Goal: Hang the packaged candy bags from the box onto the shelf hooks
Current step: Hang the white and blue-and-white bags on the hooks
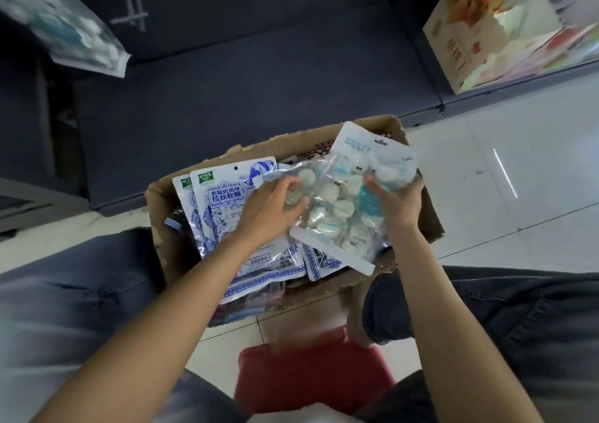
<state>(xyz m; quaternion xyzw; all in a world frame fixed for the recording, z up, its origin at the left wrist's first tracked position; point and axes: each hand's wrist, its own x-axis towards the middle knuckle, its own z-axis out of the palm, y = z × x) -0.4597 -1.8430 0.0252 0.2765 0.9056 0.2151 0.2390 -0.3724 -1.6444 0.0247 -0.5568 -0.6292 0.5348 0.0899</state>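
Head: candy bag (343, 202) seemingly between grips.
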